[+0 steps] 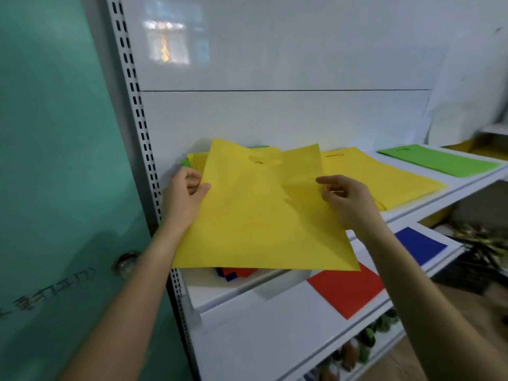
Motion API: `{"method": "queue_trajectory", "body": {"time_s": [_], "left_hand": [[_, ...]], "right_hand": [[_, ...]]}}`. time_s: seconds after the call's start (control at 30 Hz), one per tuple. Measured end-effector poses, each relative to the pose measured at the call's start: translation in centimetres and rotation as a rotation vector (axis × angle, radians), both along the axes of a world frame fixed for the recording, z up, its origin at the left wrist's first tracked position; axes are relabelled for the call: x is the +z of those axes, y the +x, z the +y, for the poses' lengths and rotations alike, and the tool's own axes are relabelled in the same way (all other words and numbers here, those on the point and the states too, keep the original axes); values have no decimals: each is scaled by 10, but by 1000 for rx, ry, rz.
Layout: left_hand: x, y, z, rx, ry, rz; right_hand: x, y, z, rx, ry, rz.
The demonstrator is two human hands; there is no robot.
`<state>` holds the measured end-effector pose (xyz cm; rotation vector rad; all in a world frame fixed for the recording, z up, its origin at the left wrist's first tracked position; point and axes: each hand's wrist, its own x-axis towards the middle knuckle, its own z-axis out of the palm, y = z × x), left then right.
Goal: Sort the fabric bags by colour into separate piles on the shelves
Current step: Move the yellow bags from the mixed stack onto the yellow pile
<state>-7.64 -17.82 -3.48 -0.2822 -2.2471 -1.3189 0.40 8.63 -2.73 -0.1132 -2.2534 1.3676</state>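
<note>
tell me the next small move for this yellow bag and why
Probably swing the yellow bag rightward onto the yellow pile beside it. The left hand and right hand pinch its side edges above the mixed stack, and that pile matches its colour.

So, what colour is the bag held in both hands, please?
The bag is yellow, best in head view.

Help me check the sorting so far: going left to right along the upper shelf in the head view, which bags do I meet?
The held yellow bag, gripped by the left hand and right hand → flat yellow bag → green bag.
</note>
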Motion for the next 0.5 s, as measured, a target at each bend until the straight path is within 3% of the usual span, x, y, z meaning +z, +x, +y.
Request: {"method": "queue_trajectory", "body": {"time_s": [0.27,0.5], "left_hand": [[17,53,35,-85,-86,218],[10,98,130,-224,-159,278]], "right_hand": [[-11,79,16,-158,-31,122],[-39,136,73,-256,-16,79]]}}
